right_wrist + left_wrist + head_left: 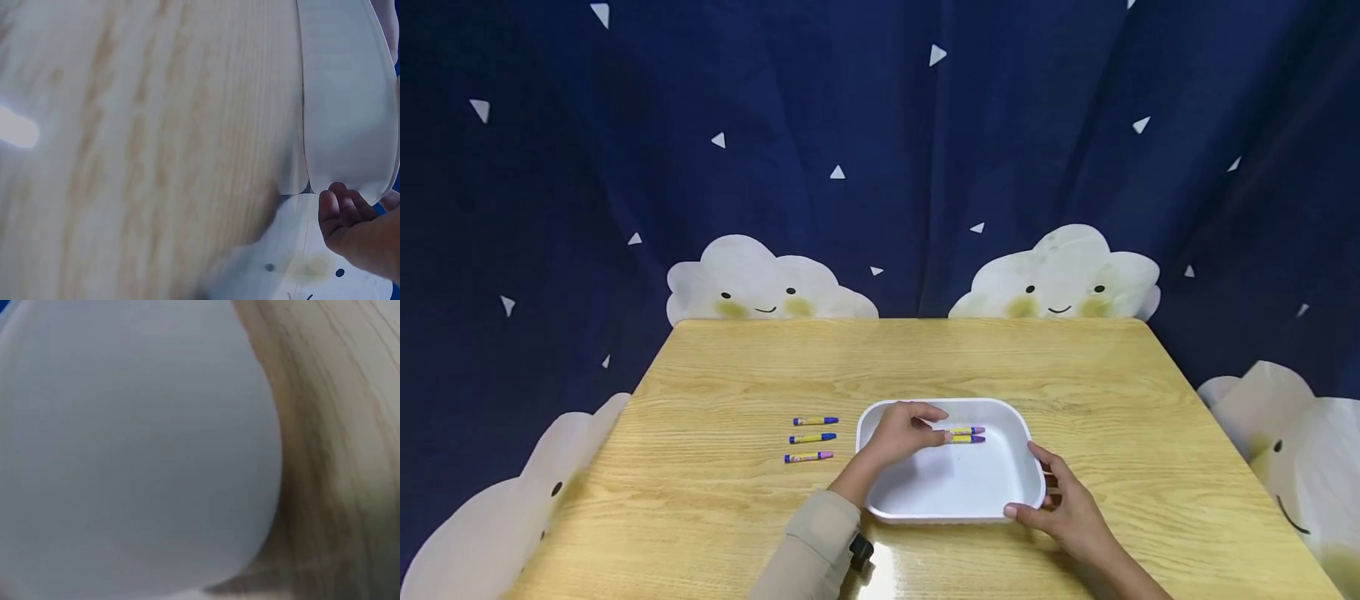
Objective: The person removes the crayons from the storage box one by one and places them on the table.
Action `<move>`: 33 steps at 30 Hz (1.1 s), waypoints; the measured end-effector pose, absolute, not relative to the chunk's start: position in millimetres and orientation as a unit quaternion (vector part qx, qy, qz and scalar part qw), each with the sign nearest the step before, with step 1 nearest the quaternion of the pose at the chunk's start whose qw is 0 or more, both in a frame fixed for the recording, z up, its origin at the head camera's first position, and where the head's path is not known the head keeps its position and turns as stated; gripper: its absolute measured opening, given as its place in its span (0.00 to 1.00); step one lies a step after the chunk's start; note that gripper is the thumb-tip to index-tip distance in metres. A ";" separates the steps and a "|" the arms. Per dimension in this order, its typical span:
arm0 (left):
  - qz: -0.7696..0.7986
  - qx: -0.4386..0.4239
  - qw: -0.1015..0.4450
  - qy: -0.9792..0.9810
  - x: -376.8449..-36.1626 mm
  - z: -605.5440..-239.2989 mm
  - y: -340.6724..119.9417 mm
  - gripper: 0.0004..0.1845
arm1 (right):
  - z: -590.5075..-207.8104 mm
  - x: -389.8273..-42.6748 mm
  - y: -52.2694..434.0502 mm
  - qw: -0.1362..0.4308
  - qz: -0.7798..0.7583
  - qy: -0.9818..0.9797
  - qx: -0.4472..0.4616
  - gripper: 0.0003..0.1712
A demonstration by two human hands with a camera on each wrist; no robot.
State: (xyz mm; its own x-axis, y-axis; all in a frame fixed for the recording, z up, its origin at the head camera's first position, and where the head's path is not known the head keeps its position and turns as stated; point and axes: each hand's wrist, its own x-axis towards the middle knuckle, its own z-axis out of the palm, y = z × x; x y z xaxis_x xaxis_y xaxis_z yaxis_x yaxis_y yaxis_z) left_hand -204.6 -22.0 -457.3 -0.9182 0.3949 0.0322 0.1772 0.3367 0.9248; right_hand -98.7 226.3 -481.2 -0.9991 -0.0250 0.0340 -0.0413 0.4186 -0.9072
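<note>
At the near side, a beige sleeve [808,550] leads up to the left hand, with a dark strap [861,550] at the wrist. The right hand [1067,512] grips the tray [955,487] at its near right corner: thumb on the near rim, fingers bent against the right end wall, as the right wrist view also shows. That hold looks sound; it should stay firm but light, so the tray neither slides nor tips.

The left hand [898,433] reaches in over the tray's left side, its thumb at the left ends of two crayons. Thumb and forefinger stand apart, but the other fingers are hidden, and I cannot tell whether they grasp a crayon; the left wrist view shows only tray and wood. Working low, with the fingertips close to the tray floor, would likely keep a crayon from rolling, and lifting straight up would spare its neighbour a knock.

The tray is white, with rounded corners. In it, right of the left hand, the purple crayon [967,439] lies nearer and the mauve crayon [968,431] just beyond, side by side.

Outside, left of the tray on the table [722,367], three more lie roughly parallel and apart: pink crayon [808,457] nearest, blue crayon [812,438] in the middle, navy crayon [816,422] farthest. Beyond the table's far edge hangs a dark curtain [880,108] with clouds.
</note>
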 end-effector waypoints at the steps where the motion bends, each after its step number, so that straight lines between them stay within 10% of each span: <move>1: 0.551 0.175 0.104 0.809 -206.2 -459.1 -19.3 0.18 | -481.2 -98.6 226.4 0.007 0.538 -0.843 0.019 0.53; 33: 0.338 0.174 0.005 0.925 -196.7 -493.5 14.8 0.13 | -484.3 -100.9 225.9 0.013 0.540 -0.842 0.022 0.53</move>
State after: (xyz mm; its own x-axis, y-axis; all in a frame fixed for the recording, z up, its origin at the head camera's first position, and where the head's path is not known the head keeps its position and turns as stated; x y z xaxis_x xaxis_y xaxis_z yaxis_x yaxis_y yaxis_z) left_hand -196.7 14.8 -493.5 -0.9397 0.3243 0.1086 0.3178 0.7106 0.6278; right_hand -100.9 225.9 -484.3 -0.9987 -0.0235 0.0450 -0.0507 0.4167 -0.9076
